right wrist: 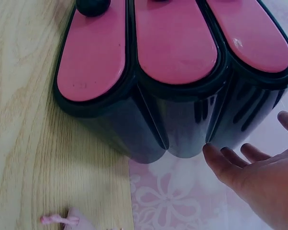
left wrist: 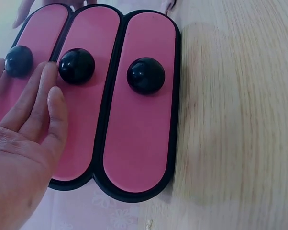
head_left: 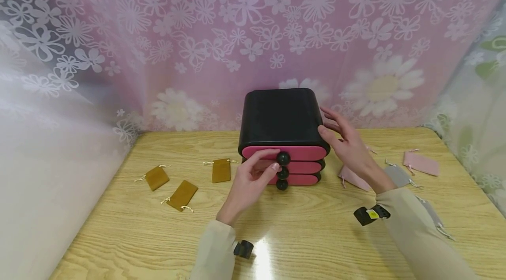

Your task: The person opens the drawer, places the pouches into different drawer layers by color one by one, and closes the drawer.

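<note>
A small black chest (head_left: pixel 282 115) with three pink drawers, stacked and all closed, stands on the table. Each drawer front has a round black knob. My left hand (head_left: pixel 249 179) is at the top drawer's knob (head_left: pixel 283 158), with digits on its upper and lower sides; the left wrist view shows the knob (left wrist: pixel 18 61) between them. Below it, the middle knob (left wrist: pixel 77 66) is close to the fingers. My right hand (head_left: pixel 349 146) rests by the chest's right side, fingers spread and thumb near the top edge. In the right wrist view those fingers (right wrist: pixel 223 160) lie along the black side.
Several drawstring pouches lie around the chest. Brown ones (head_left: pixel 221 171) are on the left. To the right are pink ones (head_left: pixel 422 163) and grey ones (head_left: pixel 397 175), partly hidden by the right arm. A pink floral curtain (head_left: pixel 221 51) hangs behind the wooden table (head_left: pixel 130 227).
</note>
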Available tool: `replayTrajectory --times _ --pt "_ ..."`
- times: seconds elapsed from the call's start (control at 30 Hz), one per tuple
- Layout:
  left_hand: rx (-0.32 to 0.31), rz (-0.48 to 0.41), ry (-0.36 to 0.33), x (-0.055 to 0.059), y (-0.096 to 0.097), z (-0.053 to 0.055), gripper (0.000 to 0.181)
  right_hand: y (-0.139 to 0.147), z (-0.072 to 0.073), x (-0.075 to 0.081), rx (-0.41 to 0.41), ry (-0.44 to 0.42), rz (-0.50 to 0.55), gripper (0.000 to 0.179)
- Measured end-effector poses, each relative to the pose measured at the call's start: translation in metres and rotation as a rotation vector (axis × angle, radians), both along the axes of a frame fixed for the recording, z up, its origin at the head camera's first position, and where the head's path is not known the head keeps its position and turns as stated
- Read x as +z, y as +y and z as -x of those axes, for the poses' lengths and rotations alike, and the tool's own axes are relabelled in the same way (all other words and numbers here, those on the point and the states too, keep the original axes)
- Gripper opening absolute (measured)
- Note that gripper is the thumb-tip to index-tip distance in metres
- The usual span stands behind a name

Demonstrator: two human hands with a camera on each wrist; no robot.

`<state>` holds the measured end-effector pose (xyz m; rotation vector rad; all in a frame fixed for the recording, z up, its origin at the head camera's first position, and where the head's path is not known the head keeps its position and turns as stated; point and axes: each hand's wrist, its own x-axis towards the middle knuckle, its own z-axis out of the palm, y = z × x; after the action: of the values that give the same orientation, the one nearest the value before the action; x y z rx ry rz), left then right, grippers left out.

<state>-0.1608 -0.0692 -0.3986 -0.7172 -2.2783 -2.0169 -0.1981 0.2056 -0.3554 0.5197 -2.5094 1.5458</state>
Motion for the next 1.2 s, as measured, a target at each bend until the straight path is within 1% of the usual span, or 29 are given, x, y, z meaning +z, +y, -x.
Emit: replayTrajectory --times 0.13,0.23,0.33,0.53,0.63,0.73,0.93,1.2 --pt "-0.001 -0.006 -0.009 0.001 0.002 0.001 0.034 -0.003 0.005 0.0 0.046 -0.027 0.033 0.058" --pt "-0.003 -0.006 -0.014 0.001 0.003 0.001 0.034 -0.005 0.009 -0.001 0.066 -0.044 0.058 0.058" --pt "-0.008 0.0 -0.013 0.001 0.004 0.001 0.033 -0.006 0.012 -0.001 0.069 -0.061 0.074 0.058" --pt "-0.008 -0.004 0.006 0.001 0.005 0.003 0.032 -0.008 0.015 -0.001 0.061 -0.128 0.045 0.06" --pt "-0.012 -0.006 0.02 0.0 0.005 0.004 0.032 -0.008 0.016 -0.001 0.063 -0.153 0.051 0.061" --pt "-0.011 -0.014 0.025 0.0 0.005 0.004 0.032 -0.008 0.018 0.0 0.071 -0.168 0.076 0.061" --pt "0.001 -0.016 0.006 0.0 0.006 0.004 0.031 -0.007 0.022 0.0 0.097 -0.188 0.107 0.061" --pt "0.003 -0.034 0.017 0.002 0.012 0.004 0.031 -0.005 0.025 -0.004 0.092 -0.185 0.108 0.06"
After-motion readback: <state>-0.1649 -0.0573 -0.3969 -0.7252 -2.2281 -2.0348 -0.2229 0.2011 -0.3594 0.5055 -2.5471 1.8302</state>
